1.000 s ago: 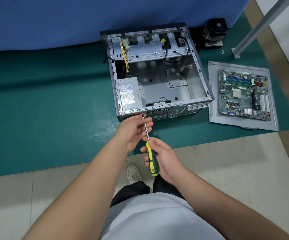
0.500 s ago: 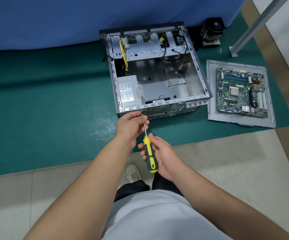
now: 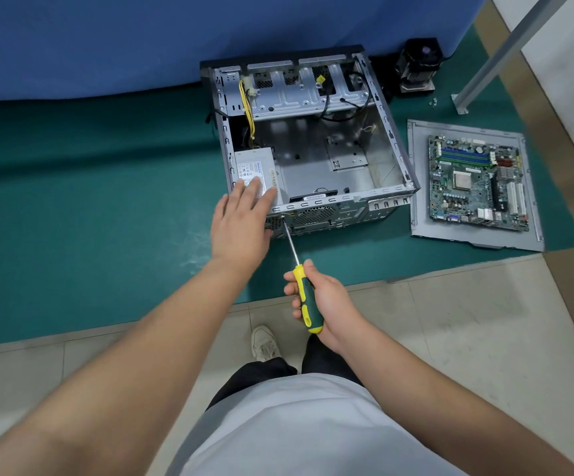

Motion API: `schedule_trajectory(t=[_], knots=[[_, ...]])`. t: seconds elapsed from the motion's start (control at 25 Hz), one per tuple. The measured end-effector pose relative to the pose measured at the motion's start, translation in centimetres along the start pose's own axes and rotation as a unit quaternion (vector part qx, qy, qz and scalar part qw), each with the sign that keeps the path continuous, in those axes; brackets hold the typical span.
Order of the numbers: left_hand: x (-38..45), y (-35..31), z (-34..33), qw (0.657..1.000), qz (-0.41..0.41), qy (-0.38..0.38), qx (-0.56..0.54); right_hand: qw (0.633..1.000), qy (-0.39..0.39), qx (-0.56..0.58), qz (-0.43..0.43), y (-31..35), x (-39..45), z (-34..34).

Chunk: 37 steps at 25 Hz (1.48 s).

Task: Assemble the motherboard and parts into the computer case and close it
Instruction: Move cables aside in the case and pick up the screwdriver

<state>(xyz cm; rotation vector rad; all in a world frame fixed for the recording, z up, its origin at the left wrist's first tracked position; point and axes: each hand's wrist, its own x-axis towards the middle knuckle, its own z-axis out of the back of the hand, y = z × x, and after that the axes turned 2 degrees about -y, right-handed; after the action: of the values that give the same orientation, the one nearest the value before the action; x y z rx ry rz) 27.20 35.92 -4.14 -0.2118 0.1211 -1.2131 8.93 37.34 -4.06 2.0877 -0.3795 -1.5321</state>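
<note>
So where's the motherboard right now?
Head view, right side: the motherboard lies on a grey panel on the green mat, right of the open case.

A makeshift repair workspace: green mat [image 3: 89, 207] on tiled floor [image 3: 467, 338], blue curtain [image 3: 106, 39].

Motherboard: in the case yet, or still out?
Out. The motherboard lies on the side panel on the mat, right of the open computer case, whose floor shows bare metal.

Green mat [image 3: 72, 207]: open case [image 3: 395, 146], side panel [image 3: 416, 187], cooler [image 3: 417, 65].
</note>
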Motion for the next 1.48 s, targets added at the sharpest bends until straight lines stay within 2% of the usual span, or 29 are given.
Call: schedule_trajectory(t=[0.08,0.44,0.72,0.96,1.04,1.08,1.16,1.2,1.24,1.28,1.36,1.4,1.48], knots=[[1.4,1.3,-0.2,0.997,-0.028,0.048,0.047,1.000,0.003,0.014,-0.011,0.2,0.1,-0.2],[2.3,2.0,-0.4,0.992,-0.058,0.051,0.099,1.000,-0.009,0.012,0.017,-0.4,0.0,-0.3],[1.9,0.8,-0.3,0.994,-0.027,0.043,0.093,1.000,-0.014,0.012,-0.010,-0.4,0.0,-0.6],[1.5,0.6,0.2,0.996,-0.029,0.058,0.060,1.000,0.017,0.010,-0.024,-0.3,-0.3,-0.5],[1.1,0.1,0.5,0.999,-0.004,0.044,-0.010,0.998,0.030,0.026,-0.042,0.0,-0.4,-0.4],[0.5,-0.5,0.5,0.997,0.019,0.005,-0.079,0.997,0.034,0.040,-0.051,0.1,-0.4,-0.5],[-1.5,-2.0,0.4,0.963,0.080,-0.101,-0.235,0.996,0.023,0.063,-0.061,0.0,-0.4,-0.9],[-2.6,-2.8,0.2,0.935,0.129,-0.119,-0.308,0.996,0.010,0.071,-0.058,-0.2,-0.3,-1.0],[-3.4,-3.5,0.2,0.896,0.201,-0.092,-0.385,0.995,-0.001,0.082,-0.048,-0.5,-0.3,-1.1],[-3.7,-4.1,0.2,0.841,0.286,-0.029,-0.459,0.995,-0.007,0.093,-0.036,-0.7,-0.2,-1.0],[-3.4,-4.6,0.4,0.690,0.403,0.106,-0.592,0.994,0.013,0.105,-0.025,-0.9,0.0,-0.7],[-3.1,-4.7,0.6,0.636,0.414,0.144,-0.635,0.993,0.029,0.106,-0.032,-0.9,-0.1,-0.5],[-2.4,-4.5,0.8,0.584,0.397,0.169,-0.688,0.993,0.047,0.091,-0.052,-0.8,0.0,0.0]])
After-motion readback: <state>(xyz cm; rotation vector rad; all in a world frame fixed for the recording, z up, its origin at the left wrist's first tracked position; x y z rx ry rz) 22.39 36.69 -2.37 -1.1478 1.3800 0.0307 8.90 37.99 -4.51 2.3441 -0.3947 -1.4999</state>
